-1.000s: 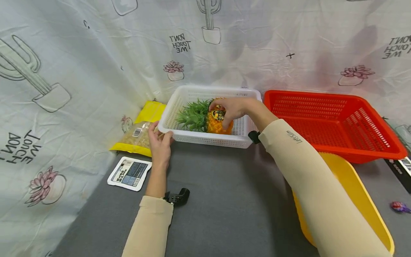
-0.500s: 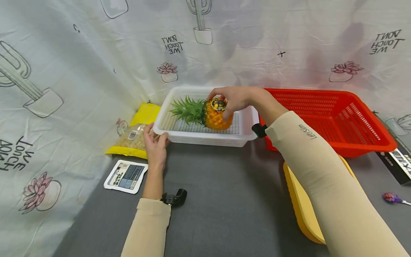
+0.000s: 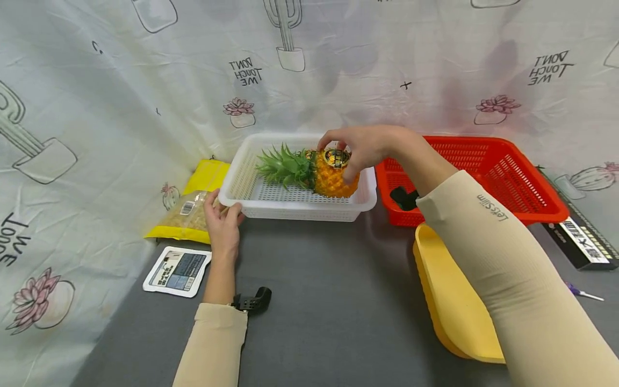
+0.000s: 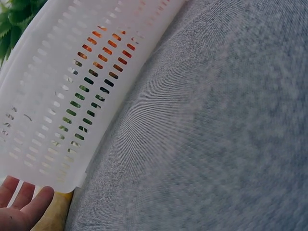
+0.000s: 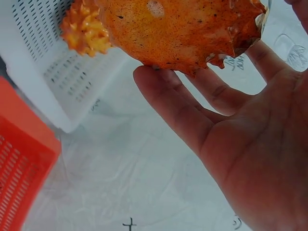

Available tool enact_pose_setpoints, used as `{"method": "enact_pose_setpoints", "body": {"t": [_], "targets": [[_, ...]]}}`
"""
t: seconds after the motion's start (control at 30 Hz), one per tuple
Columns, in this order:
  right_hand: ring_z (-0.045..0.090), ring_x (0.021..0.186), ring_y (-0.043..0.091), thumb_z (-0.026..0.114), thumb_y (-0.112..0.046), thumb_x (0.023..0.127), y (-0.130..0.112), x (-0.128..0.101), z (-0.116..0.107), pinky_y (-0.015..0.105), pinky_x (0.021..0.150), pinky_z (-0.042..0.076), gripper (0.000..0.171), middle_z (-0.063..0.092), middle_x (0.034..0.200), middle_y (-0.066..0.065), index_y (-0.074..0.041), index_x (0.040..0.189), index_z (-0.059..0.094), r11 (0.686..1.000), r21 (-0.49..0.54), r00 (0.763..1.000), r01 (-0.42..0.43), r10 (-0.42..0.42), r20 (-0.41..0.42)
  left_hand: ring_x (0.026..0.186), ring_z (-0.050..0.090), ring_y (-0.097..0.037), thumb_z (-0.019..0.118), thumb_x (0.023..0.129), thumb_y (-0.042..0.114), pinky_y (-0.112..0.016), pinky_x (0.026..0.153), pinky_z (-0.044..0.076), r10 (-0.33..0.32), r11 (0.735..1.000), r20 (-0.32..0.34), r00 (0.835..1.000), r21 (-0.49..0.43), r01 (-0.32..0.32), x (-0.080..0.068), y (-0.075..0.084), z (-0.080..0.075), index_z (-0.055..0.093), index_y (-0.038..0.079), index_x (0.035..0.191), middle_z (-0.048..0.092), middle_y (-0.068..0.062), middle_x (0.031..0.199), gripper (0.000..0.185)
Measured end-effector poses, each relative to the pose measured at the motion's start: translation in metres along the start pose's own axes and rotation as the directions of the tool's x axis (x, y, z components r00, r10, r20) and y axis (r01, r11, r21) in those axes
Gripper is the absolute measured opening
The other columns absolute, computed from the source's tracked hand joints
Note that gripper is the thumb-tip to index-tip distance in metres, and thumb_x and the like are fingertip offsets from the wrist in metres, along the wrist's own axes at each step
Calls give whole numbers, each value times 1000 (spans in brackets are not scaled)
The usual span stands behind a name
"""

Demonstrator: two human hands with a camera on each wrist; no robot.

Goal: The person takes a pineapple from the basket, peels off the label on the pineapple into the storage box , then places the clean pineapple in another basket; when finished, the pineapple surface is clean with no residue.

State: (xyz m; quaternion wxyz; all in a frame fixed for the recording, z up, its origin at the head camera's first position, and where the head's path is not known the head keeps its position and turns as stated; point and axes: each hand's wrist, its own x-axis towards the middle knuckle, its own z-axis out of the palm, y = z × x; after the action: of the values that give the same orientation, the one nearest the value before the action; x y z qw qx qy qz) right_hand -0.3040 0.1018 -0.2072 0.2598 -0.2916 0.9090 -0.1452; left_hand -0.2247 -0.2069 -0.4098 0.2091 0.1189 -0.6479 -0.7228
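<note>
My right hand (image 3: 362, 153) grips an orange, knobbly pineapple (image 3: 333, 185) from above, thumb near its black and gold label. Its green crown (image 3: 285, 166) points left, over the white perforated basket (image 3: 300, 210). Up close in the right wrist view, my right hand's fingers (image 5: 168, 96) touch the orange base; a paler spiky orange piece (image 5: 86, 31) shows beyond it, against the basket. My left hand (image 3: 223, 226) holds the basket's front left corner, its thumb (image 4: 41, 202) on the near side. Orange and green show through the basket's slots in the left wrist view.
A red basket (image 3: 394, 217) stands right of the white one, with a yellow tray (image 3: 454, 295) before it. At left lie a yellow bag (image 3: 181, 215) and a white labelled packet (image 3: 177, 271). A black box (image 3: 577, 239) and lollipop (image 3: 585, 293) are at far right.
My right hand has raised the pineapple and shifted it slightly right relative to the white basket. The left hand stays at the basket's corner. The whole view has shifted a little.
</note>
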Motion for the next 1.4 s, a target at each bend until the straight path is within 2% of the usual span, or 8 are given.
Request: {"method": "enact_pose_setpoints", "body": {"t": [0.17, 0.37, 0.63, 0.87, 1.1, 1.23, 1.4], "targets": [[46, 133, 32, 73, -13, 81, -1, -15, 5, 42, 92, 52, 81, 40, 155, 14, -30, 153, 41, 1000, 6, 1000, 28, -28, -7, 115, 58, -16, 59, 99, 12, -42, 103, 52, -4, 1000, -3, 1000, -6, 4, 1, 0, -3, 34, 18, 155, 50, -16, 144, 62], [56, 120, 32, 76, -12, 79, -2, -31, 14, 41, 89, 54, 79, 45, 151, 11, -30, 149, 44, 998, 19, 998, 57, -56, -37, 113, 58, -15, 60, 98, 10, -37, 98, 54, -1, 1000, -18, 1000, -21, 1, 2, 0, -6, 34, 17, 155, 50, -16, 141, 62], [54, 124, 26, 77, -12, 78, 1, -48, 30, 40, 90, 56, 75, 49, 146, 6, -33, 144, 49, 994, 48, 992, 96, -92, -82, 112, 59, -14, 59, 98, 8, -33, 94, 55, 5, 999, -25, 1000, -36, -6, 1, 1, -6, 35, 16, 154, 51, -15, 139, 61], [51, 123, 25, 79, -8, 76, 2, -54, 51, 38, 89, 56, 76, 52, 139, 5, -31, 142, 52, 983, 107, 987, 150, -142, -79, 112, 59, -14, 60, 99, 9, -36, 98, 55, -1, 999, -29, 1000, -47, 0, -1, 0, -6, 35, 17, 153, 52, -13, 138, 60], [52, 118, 24, 78, -7, 76, 1, -58, 70, 39, 90, 51, 77, 54, 136, 4, -29, 144, 50, 974, 87, 977, 210, -207, -48, 111, 60, -13, 60, 99, 9, -31, 93, 56, 12, 998, -14, 1000, -60, -13, 0, -1, -4, 36, 16, 152, 53, -14, 138, 59], [53, 121, 23, 81, -9, 75, 3, -57, 80, 39, 96, 52, 78, 54, 137, 5, -28, 145, 50, 969, 119, 976, 216, -212, -41, 111, 60, -13, 60, 99, 9, -32, 94, 56, 13, 998, -10, 1000, -55, -14, -1, -1, -2, 36, 17, 152, 53, -14, 138, 59], [57, 115, 24, 82, -11, 74, 7, -55, 93, 39, 92, 53, 79, 54, 138, 5, -28, 144, 51, 967, 151, 979, 204, -201, -35, 111, 60, -14, 60, 98, 9, -32, 94, 56, 17, 998, -1, 1000, -63, -17, -1, -1, 0, 36, 16, 152, 53, -14, 137, 60]]}}
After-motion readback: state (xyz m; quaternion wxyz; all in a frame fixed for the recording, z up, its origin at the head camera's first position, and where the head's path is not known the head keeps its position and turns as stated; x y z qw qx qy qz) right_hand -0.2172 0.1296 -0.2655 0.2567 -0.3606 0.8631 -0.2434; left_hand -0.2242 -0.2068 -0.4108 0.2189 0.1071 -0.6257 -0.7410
